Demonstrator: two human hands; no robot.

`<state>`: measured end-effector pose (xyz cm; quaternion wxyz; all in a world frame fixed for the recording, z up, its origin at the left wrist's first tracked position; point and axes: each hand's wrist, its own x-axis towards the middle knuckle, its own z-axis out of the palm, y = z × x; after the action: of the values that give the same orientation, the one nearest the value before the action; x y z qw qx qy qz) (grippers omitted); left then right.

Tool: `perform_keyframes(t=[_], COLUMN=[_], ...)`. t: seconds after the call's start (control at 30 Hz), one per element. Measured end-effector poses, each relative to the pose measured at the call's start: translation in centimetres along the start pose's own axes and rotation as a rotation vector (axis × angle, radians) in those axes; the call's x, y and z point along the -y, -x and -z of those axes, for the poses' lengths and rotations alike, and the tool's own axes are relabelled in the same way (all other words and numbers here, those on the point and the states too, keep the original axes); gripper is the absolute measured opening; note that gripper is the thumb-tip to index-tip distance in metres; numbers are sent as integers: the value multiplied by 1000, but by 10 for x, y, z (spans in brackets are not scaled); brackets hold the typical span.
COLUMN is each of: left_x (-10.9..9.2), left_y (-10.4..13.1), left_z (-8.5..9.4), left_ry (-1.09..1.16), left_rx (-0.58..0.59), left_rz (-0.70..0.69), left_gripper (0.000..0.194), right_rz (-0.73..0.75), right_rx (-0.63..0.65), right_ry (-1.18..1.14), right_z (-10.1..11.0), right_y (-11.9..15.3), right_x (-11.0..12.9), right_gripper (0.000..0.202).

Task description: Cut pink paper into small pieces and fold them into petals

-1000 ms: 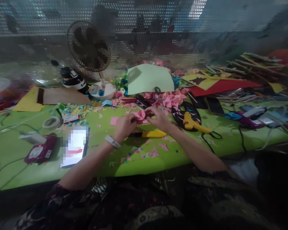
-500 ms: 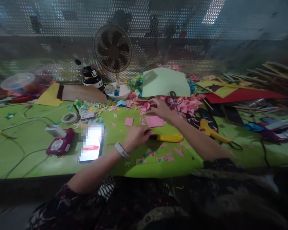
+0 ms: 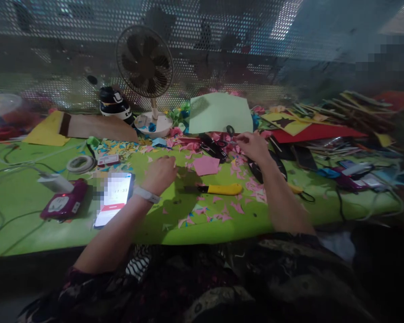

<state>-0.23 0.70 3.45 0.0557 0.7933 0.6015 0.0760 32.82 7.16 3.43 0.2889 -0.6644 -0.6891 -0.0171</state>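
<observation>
My left hand (image 3: 160, 174), a white band on its wrist, hovers over the green table (image 3: 175, 224) with its fingers curled downward; anything under them is hidden. My right hand (image 3: 255, 146) reaches over the pink scraps, fingers closed at the tip of the scissors (image 3: 230, 130), whose dark handle points toward the pale green sheet. A pink paper piece (image 3: 206, 165) lies between my hands. Nearer the front edge is a yellow-handled knife (image 3: 222, 189), blade pointing left. Behind the pink piece rests a black stapler-like tool (image 3: 213, 147).
A lit phone (image 3: 114, 199) and a purple power box (image 3: 64, 199) with cables lie at the left. Behind stand a fan (image 3: 144, 63) and a pale green sheet (image 3: 220, 113). Red paper (image 3: 319, 132) and strips are piled at the right.
My right hand has moved right to the scissors, uncovering the black tool. My left hand has moved left, away from the knife. The small pink square is no longer visible. The view has shifted slightly right.
</observation>
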Motion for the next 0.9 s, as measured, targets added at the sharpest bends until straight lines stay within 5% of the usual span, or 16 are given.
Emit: perform_keyframes(t=[0.23, 0.43, 0.6, 0.73, 0.9], left_x=[22, 36, 42, 44, 46], left_y=[-31, -44, -46, -47, -46], left_z=[-16, -30, -39, -43, -44], left_ry=[-21, 210, 476, 618, 676], left_rx=[72, 10, -26, -13, 1], left_rz=[121, 128, 129, 186, 225], left_gripper=[32, 22, 51, 66, 50], right_rz=[68, -5, -79, -141, -124], right_rx=[134, 186, 114, 185, 131], right_ry=[53, 204, 269, 253, 251], right_z=[20, -10, -39, -50, -46], right_y=[8, -40, -77, -83, -75], right_x=[-17, -21, -4, 5, 9], right_gripper=[21, 21, 33, 29, 25])
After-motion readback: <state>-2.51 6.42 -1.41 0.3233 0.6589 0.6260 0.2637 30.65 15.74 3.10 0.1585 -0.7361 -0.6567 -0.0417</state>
